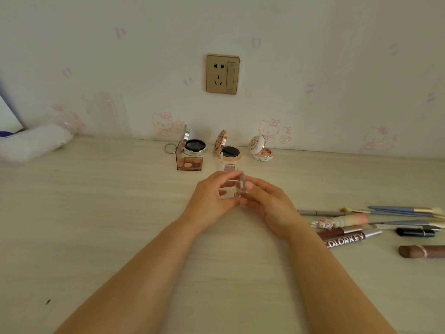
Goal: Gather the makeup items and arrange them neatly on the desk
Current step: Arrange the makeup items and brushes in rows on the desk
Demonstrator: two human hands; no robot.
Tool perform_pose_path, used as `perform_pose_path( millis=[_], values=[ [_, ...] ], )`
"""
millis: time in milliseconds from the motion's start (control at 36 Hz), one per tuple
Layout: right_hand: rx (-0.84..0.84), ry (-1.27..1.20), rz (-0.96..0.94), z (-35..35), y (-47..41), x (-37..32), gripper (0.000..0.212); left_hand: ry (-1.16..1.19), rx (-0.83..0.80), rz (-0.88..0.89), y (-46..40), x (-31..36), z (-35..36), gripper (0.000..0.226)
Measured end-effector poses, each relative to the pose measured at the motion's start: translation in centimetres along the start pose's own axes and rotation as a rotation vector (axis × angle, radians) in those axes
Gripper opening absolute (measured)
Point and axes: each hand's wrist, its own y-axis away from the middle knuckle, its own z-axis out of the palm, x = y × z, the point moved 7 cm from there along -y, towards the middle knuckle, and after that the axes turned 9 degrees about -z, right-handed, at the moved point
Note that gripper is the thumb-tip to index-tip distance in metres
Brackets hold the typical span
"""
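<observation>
Already a part of the arranging looks done: near the wall stand, side by side, an open silver round compact (196, 146) with a dark inside, an open rose-gold round compact (230, 152) with a patterned lid, and a small white flowered compact (262, 151) with pink powder. Just in front of the silver one lies a brown transparent eyeshadow palette (190, 163), lid raised.

At the centre of the pale wooden desk (108, 213), the left hand (212, 201) and the right hand (269, 203) both hold a small clear square case (237, 189), fingers curled around its edges. It is transparent like acrylic, with one panel standing upright, perhaps a lid being opened; its content I cannot tell. Behind it a small pinkish glitter pan (227, 168) lies on the desk.

What is left, I judge, is the loose group at the right: blue-handled brushes (404, 210), a pink tube with a rabbit cap (342, 221), a brown "COLORKEY" lip gloss (349, 238), a black tube (415, 232) and a brown lipstick (421, 251). These lie at different angles, not yet ordered.
</observation>
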Motion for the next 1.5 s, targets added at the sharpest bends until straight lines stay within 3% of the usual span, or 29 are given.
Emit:
perform_pose_path(
  millis=[472,667,750,972,1139,1278,1500],
  values=[
    [0.081,0.065,0.024,-0.4,0.1,0.1,0.027,0.057,-0.030,-0.088,0.0,-0.6,0.2,0.062],
    [0.135,-0.159,0.080,-0.5,-0.2,0.6,0.029,0.143,-0.028,-0.181,-0.3,-1.6,-0.4,0.058],
    [0.207,-0.135,0.105,-1.1,-0.3,1.2,0.028,0.177,-0.028,-0.205,-0.4,-1.8,-0.6,0.055],
    [0.171,0.213,0.056,-1.5,-0.2,-0.1,0.034,0.176,-0.034,-0.239,-0.4,-1.9,-0.8,0.051],
    [-0.018,0.776,0.045,-3.6,-1.8,-2.4,0.050,0.146,-0.019,-0.264,-1.7,-1.4,0.3,0.049],
    [-0.033,0.858,0.071,-7.2,-2.8,-2.3,0.046,0.047,-0.059,-0.305,-3.7,-0.8,3.2,0.054],
    [-0.042,1.057,0.102,-11.4,-4.0,-0.9,0.046,-0.145,0.017,-0.329,-5.8,-0.7,6.3,0.047]
  ],
)
